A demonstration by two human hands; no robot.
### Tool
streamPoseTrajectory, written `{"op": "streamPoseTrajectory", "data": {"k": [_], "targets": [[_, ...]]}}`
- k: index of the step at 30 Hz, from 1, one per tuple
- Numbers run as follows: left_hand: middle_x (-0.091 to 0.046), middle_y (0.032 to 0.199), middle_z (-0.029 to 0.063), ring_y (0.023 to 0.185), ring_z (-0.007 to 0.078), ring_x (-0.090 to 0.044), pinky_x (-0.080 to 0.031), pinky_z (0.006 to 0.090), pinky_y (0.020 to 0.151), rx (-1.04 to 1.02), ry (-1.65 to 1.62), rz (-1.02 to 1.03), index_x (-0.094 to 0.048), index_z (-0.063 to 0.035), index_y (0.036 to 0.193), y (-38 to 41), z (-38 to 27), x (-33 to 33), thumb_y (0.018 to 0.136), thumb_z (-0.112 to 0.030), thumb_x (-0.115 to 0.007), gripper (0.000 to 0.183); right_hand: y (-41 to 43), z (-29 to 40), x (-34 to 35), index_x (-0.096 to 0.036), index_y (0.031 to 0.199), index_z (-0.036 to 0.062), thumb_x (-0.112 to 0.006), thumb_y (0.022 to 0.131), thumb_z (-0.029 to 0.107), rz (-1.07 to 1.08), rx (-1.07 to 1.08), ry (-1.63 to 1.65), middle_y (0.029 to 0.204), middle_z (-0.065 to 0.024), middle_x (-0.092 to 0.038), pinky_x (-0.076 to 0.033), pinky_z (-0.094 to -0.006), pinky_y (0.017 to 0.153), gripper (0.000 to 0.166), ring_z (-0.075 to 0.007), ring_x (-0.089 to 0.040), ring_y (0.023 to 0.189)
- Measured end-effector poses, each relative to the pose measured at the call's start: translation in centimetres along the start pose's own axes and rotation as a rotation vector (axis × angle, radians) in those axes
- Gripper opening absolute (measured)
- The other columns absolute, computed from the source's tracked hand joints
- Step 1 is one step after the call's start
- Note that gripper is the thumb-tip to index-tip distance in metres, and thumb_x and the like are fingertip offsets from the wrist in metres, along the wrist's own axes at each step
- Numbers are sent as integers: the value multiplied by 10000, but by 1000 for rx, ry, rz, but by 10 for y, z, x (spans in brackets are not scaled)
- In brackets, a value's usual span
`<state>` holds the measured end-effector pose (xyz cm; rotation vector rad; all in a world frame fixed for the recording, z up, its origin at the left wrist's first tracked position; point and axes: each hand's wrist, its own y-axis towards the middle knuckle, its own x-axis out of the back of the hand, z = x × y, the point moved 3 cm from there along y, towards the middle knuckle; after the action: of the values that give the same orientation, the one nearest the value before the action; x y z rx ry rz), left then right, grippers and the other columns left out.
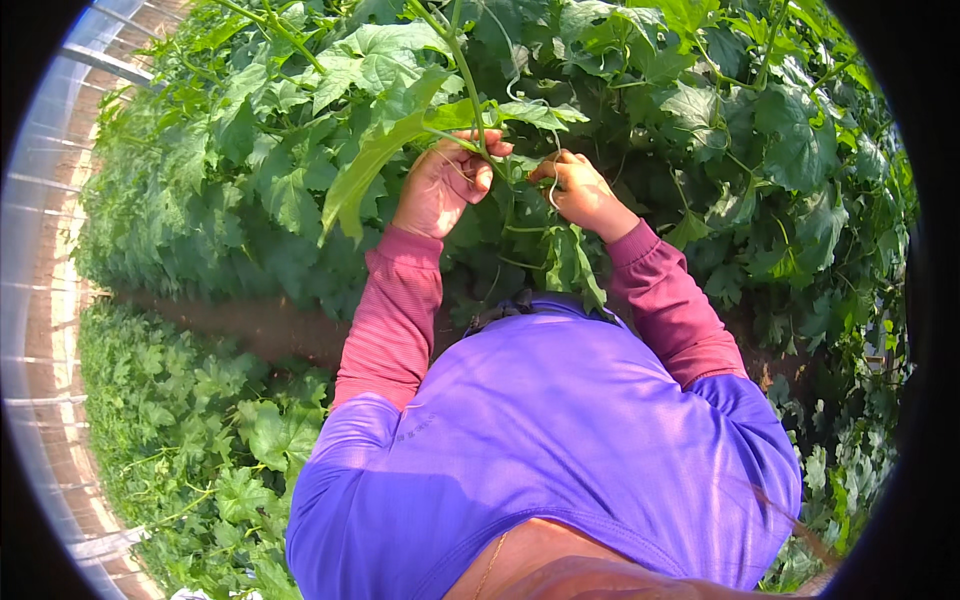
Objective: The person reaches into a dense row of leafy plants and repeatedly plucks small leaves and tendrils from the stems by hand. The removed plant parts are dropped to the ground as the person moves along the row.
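Observation:
My left hand has its fingers curled around a green vine stem, with thumb and fingertips close together on it. A thin tan strand crosses its palm. A broad lobed leaf hangs from the stem, left of that hand. Just right of the stem, my right hand is curled with its fingertips beside small green growth. A white string comes down from the foliage and lies across its fingers. What these fingertips pinch is hidden. Below the hands, a leaf hangs close to my shirt.
A dense row of leafy vines stands before me. Another row grows behind, with a strip of bare soil between them. Along the left rim, a pale translucent greenhouse wall with metal ribs curves past.

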<state>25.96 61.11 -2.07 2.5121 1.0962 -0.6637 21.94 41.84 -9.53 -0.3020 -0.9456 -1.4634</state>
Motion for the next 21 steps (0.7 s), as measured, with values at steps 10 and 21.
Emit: {"op": "streamPoseTrajectory", "data": {"k": [10, 21], "targets": [[-629, 976, 106, 685, 107, -570, -464, 217, 559, 27, 480, -68, -586, 0, 1099, 12, -6, 50, 881, -231, -608, 318, 4, 41, 1, -531, 1113, 27, -628, 745, 87, 224, -82, 335, 727, -74, -584, -459, -335, 606, 385, -220, -582, 659], [-619, 1049, 189, 727, 148, -623, -543, 235, 655, 21, -261, 6, -514, 48, 1205, 4, 11, 13, 848, -34, -599, 376, 22, 34, -8, -500, 1116, 10, -543, 844, 34, 491, -237, 603, 744, -48, -610, -472, -256, 542, 276, -92, -563, 616]]}}
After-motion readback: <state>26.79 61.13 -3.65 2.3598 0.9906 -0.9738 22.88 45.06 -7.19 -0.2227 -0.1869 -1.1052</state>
